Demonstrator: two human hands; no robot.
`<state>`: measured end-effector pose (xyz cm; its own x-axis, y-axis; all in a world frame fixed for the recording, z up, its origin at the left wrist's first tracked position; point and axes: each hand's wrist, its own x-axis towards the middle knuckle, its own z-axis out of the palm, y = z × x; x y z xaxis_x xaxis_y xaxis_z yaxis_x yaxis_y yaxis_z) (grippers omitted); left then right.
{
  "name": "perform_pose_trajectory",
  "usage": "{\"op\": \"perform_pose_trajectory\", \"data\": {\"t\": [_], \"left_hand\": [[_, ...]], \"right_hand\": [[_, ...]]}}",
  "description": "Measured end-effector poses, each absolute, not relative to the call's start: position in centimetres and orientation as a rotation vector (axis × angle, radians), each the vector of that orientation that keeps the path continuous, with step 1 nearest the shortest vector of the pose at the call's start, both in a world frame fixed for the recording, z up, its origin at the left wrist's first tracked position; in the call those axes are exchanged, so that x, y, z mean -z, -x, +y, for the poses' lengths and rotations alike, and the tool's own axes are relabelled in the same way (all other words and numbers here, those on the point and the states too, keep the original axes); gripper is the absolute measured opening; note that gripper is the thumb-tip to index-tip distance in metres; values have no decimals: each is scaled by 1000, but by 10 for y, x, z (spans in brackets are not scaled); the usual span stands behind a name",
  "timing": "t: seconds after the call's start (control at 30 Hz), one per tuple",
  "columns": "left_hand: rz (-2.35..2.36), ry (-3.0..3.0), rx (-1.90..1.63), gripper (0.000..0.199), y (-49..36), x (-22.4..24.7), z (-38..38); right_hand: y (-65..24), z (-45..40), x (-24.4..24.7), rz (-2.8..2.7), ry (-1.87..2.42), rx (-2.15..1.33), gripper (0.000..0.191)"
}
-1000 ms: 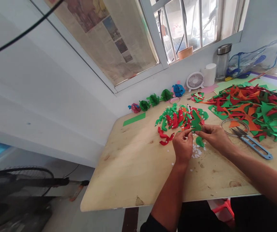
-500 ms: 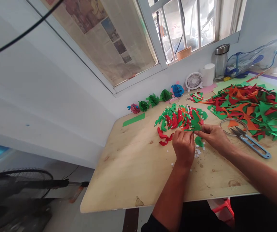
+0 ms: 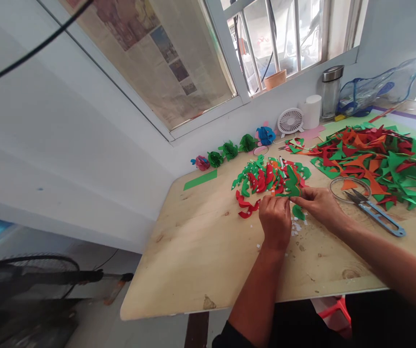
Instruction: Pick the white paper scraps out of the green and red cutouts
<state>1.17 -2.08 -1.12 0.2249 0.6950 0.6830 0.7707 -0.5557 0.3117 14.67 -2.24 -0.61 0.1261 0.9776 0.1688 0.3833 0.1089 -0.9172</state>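
Observation:
My left hand (image 3: 276,218) and my right hand (image 3: 320,205) meet over the table, fingertips pinched together. Between them is a green paper cutout (image 3: 292,186) with wavy edges, its lower edge hidden by my fingers. Just behind my hands lies a pile of red, green and orange paper shapes (image 3: 262,178), many bearing small white squares. Red curved paper pieces (image 3: 246,209) rest left of my left hand. Beneath my right fingers sits a loose green piece (image 3: 298,211), with small white paper bits (image 3: 295,227) scattered below it.
Blue-handled thread snips (image 3: 378,212) and a roll of clear tape (image 3: 333,190) lie to the right. Behind them spreads a heap of paper scraps (image 3: 370,159). Paper flowers (image 3: 229,150), a small white fan (image 3: 290,121) and a glass bottle (image 3: 331,94) line the wall.
Both hands keep nearly the same pose on the green paper cutout. The whole view has shifted very slightly.

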Motion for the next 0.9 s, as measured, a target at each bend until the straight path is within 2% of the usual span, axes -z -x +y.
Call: {"op": "perform_pose_trajectory", "data": {"t": [0.27, 0.53, 0.9], "left_hand": [[-1438, 2342, 1187, 15, -13, 13, -21], [-1436, 2300, 1103, 15, -13, 15, -21], [-1446, 2385, 1160, 12, -12, 10, -21]], "right_hand": [[-148, -21, 8, -1426, 1488, -802, 48], [-147, -22, 8, -1469, 1520, -779, 38], [-149, -20, 10, -1425, 1543, -788, 43]]}}
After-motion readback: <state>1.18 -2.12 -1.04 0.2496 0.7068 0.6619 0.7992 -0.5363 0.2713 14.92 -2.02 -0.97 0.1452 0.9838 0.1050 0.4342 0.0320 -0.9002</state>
